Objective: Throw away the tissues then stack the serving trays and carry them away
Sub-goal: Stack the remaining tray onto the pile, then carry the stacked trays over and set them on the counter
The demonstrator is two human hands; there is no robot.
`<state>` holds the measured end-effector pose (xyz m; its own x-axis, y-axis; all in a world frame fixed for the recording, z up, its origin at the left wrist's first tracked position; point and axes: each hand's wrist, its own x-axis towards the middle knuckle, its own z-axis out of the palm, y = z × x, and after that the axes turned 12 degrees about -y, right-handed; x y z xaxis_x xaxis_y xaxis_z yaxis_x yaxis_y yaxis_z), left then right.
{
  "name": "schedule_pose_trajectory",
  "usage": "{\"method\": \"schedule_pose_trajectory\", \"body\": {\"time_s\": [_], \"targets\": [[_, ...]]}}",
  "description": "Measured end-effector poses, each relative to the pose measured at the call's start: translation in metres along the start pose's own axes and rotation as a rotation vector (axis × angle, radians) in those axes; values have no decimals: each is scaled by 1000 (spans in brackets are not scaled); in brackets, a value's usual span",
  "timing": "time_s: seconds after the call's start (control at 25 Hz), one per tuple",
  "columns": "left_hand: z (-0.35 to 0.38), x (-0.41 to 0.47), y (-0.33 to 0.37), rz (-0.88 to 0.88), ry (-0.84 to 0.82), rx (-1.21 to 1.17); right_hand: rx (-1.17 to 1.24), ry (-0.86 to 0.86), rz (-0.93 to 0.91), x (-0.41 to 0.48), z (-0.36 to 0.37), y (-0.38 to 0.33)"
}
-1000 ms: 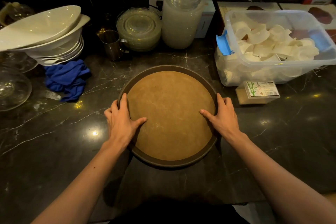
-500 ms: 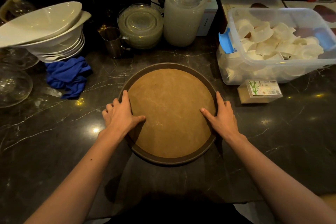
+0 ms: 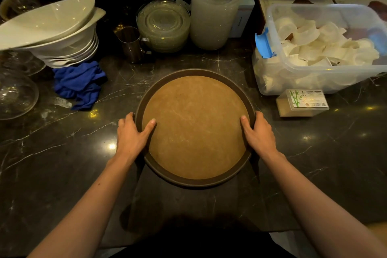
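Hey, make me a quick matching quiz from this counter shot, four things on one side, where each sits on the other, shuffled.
Things:
1. round tray
2. blue cloth
3. clear plastic bin
4. metal cup

Places:
A. right side of the counter, full of white cups
B. between both hands
C. behind the tray, left of the glass plates
D. just below the stacked white bowls

Pairs: 1-B, 2-D, 3-A, 4-C

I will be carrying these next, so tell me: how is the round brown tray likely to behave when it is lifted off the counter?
The round tray looks rigid, so it should lift flat without flexing. It is bare, so probably light. The left hand and right hand grip opposite rims, which should keep it level. Its worn, matte-looking surface suggests little slip.
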<state>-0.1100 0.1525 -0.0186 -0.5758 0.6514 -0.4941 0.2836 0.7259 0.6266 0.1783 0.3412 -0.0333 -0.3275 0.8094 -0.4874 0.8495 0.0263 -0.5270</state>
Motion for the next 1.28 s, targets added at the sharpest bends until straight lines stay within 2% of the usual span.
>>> {"method": "schedule_pose_trajectory", "body": {"time_s": [0.24, 0.64, 1.04, 1.28], "targets": [[3, 10, -1, 40, 28, 78, -48, -1, 29, 3, 1, 0], [-3, -3, -9, 66, 110, -6, 227, -10, 35, -15, 3, -7], [-61, -67, -14, 139, 298, -112, 378, 129, -137, -83, -10, -65], [-91, -121, -38, 77, 404, -148, 397, 73, -181, -105, -3, -96]]}}
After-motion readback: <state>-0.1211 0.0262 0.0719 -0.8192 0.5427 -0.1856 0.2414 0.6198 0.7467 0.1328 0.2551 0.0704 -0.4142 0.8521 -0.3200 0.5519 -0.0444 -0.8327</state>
